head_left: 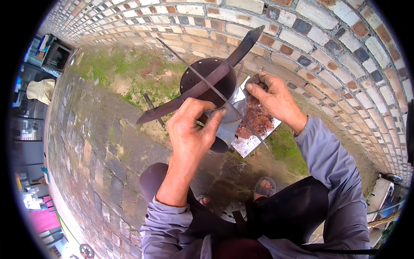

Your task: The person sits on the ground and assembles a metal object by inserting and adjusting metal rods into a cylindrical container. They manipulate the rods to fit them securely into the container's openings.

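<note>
My left hand [192, 125] is closed in a pinch on the edge of a thin grey sheet-like piece [230, 115]. Closed fingers on my right hand [274, 97] meet by a pale, shiny edge above some reddish-brown shreds [258, 118]; what they grip is hidden. The shreds lie over a white sheet [246, 149]. Just beyond my left hand is a dark round metal vessel with small holes [194, 77]. A long, curved flat metal bar [246, 47] crosses its top, and a thin rod [183, 60] slants across both, passing between my hands.
A pale brick wall [319, 39] rises ahead and to the right. Mossy brick paving [99, 142] spreads left. A short dark bar [153, 110] lies beside the vessel. My sandalled foot [264, 187] is close below. A cream cloth-covered object [41, 90] stands far left.
</note>
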`<control>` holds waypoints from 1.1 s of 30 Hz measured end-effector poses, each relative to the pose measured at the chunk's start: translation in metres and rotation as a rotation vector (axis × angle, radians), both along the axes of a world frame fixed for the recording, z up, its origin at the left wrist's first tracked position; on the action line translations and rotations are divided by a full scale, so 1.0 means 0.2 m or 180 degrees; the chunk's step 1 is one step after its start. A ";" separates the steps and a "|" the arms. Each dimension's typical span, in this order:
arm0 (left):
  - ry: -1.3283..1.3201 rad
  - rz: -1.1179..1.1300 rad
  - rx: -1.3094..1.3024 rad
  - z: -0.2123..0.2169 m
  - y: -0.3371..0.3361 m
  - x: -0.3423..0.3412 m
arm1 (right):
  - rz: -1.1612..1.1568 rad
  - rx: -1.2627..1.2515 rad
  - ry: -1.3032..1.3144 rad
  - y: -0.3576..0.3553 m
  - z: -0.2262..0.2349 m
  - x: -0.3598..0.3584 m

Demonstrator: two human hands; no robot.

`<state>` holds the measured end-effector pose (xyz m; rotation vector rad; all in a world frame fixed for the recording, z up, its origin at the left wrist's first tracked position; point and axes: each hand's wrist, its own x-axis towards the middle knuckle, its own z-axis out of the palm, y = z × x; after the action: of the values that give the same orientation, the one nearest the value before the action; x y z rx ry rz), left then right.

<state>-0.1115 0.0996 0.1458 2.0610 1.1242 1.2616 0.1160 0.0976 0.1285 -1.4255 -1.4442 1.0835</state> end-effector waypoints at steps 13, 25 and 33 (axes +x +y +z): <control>0.0358 0.0045 0.0330 -0.02 -0.02 0.04 | -0.0153 0.0077 -0.0128 -0.09 -0.01 -0.01; 0.0257 0.0266 0.0028 -0.03 0.01 -0.05 | 0.0097 0.0800 -0.0450 -0.08 0.04 -0.08; 0.0315 0.0248 0.0041 -0.03 0.04 -0.11 | 0.0196 0.1205 -0.0265 -0.09 0.09 -0.14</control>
<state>-0.1338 0.1084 0.1404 2.1284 1.2546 1.2172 0.0870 0.0793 0.1468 -1.1719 -1.6592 0.7425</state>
